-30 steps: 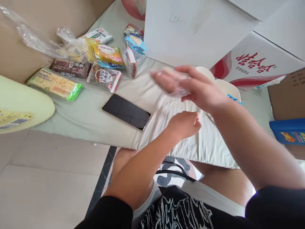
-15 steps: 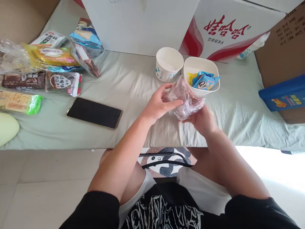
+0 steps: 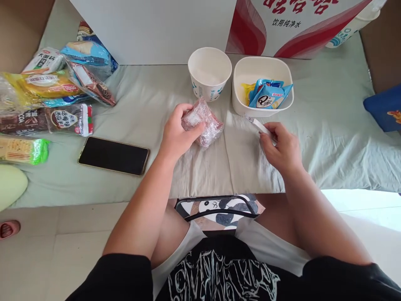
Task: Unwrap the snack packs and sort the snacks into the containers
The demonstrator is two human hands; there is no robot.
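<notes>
My left hand (image 3: 180, 136) is wrapped round a crumpled, clear-plastic-wrapped packet (image 3: 205, 125) with reddish contents, low over the cloth. What exactly the packet contains is hard to make out. Pinched in my right hand (image 3: 282, 146) is a small white utility knife (image 3: 261, 126), its greyish tip pointing up and left. That tip lies just in front of a white square tub (image 3: 263, 112), which holds several small blue and yellow snack packets (image 3: 267, 95). Beyond the wrapped packet, a white paper cup (image 3: 208, 85) with blue print stands upright.
A black phone (image 3: 113, 154) lies flat to the left. Several bagged snacks (image 3: 46, 85) are heaped at the far left. A white and red carton (image 3: 253, 33) walls off the back; a blue box (image 3: 384, 109) is at the right. A pale green cloth (image 3: 232, 167) covers the surface.
My hands have moved apart: the left has carried the wrapped packet left, while the right has let go of it and now shows the white utility knife. The view has shifted slightly.
</notes>
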